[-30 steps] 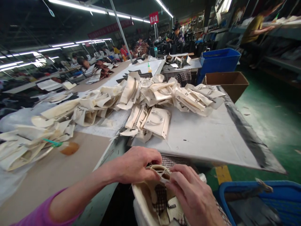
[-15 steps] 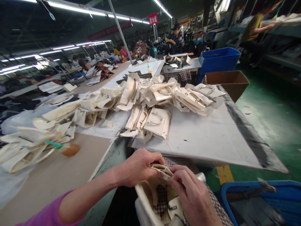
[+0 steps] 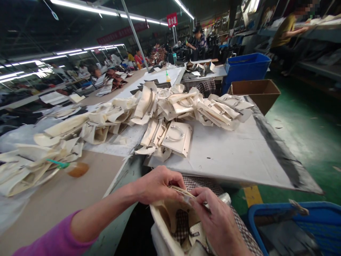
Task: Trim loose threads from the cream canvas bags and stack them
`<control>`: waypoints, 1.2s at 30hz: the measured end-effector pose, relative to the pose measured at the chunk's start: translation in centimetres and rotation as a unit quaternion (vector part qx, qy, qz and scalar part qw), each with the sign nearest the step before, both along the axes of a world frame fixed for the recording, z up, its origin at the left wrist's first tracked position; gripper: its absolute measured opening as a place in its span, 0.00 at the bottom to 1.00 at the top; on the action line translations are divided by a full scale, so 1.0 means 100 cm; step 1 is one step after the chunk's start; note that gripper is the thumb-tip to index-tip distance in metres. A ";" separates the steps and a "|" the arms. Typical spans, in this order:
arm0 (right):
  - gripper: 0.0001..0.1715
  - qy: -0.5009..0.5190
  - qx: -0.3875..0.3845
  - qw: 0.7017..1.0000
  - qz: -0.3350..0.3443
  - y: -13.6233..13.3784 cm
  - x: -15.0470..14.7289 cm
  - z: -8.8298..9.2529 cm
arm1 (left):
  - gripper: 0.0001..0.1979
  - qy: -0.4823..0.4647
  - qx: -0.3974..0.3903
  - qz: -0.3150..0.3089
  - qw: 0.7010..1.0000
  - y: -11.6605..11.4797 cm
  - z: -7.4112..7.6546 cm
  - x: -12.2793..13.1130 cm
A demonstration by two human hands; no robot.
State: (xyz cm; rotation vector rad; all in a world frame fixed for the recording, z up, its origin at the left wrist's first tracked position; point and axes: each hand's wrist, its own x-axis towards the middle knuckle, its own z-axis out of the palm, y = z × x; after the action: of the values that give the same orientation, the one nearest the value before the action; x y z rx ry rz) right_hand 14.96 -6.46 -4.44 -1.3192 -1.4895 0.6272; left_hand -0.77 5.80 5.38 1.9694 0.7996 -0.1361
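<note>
the cream edges have drawn closer together, pinched by the left hand and the right hand.

It's dim in here under the dark ceiling; fluorescent tubes glare at eleven o'clock, and the green floor shines pale at three. Shadow pools inside the cream bag at six. Plastic sheeting at nine looks smeared, and the blue basket at four stretches toward the corner.

cream bag | mouth open, facing upward | left wall curved | far rim pinched nearly flat | small dark fitting inside | by table's near edge
</note>
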 end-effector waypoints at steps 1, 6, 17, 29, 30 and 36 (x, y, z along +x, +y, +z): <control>0.11 0.011 -0.008 1.000 0.007 0.000 0.000 -0.002 | 0.08 -0.003 -0.010 0.002 1.000 0.001 -0.001 0.000; 0.11 0.069 -0.083 0.993 0.044 0.000 0.006 -0.007 | 0.12 -0.008 -0.100 0.022 0.995 0.005 -0.010 -0.005; 0.11 0.007 -0.035 0.988 0.152 0.007 0.018 -0.008 | 0.14 0.000 -0.219 0.049 0.974 0.009 -0.016 -0.012; 0.09 0.050 -0.124 0.973 0.186 0.009 0.022 0.001 | 0.13 -0.029 -0.298 0.067 0.952 0.014 -0.035 -0.018; 0.09 0.040 -0.140 0.972 0.186 0.008 0.024 0.000 | 0.13 -0.023 -0.296 0.074 0.952 0.014 -0.034 -0.017; 0.11 -0.002 -0.196 0.964 0.179 -0.006 0.034 0.004 | 0.11 0.000 -0.274 0.073 0.959 0.014 -0.034 -0.012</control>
State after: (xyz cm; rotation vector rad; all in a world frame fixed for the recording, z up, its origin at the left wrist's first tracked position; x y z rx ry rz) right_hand 18.40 -7.07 -4.08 -1.3472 -1.6804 1.2028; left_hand -1.93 7.20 2.02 1.3839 0.8022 -0.2426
